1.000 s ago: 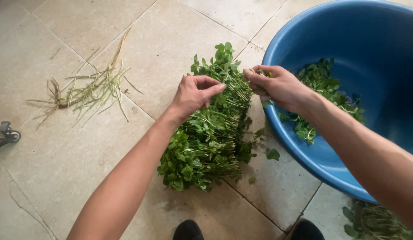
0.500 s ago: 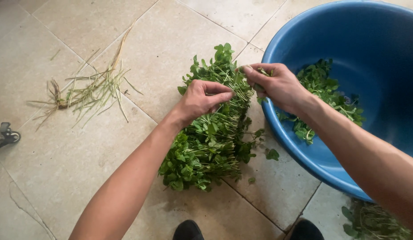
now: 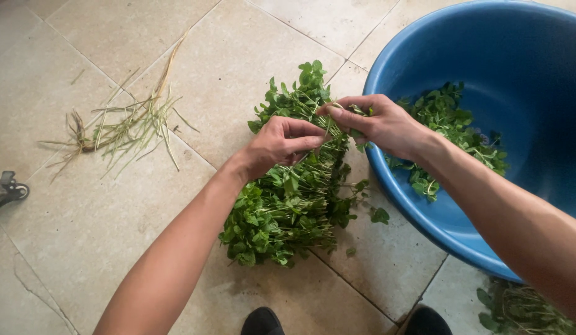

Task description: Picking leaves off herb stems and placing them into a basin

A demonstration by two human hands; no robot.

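Observation:
A loose heap of leafy green herbs (image 3: 288,198) lies on the tiled floor in the middle of the view. My left hand (image 3: 280,144) rests on top of the heap with its fingers curled around some thin stems. My right hand (image 3: 378,124) is just to the right of it, pinching a small sprig of the same stems between thumb and fingers, above the rim of a big blue plastic basin (image 3: 486,43). More picked green leaves (image 3: 452,127) lie inside the basin.
A small pile of dry stalks and roots (image 3: 124,124) lies on the tiles at the left. A dark metal object (image 3: 9,189) sits at the left edge. My dark shoe tips (image 3: 262,322) show at the bottom, and more greens (image 3: 517,310) lie at the bottom right.
Both hands have shifted slightly and drawn closer together over the top of the heap; the right hand now pinches stems beside the left hand's fingers. The heap and basin stayed put.

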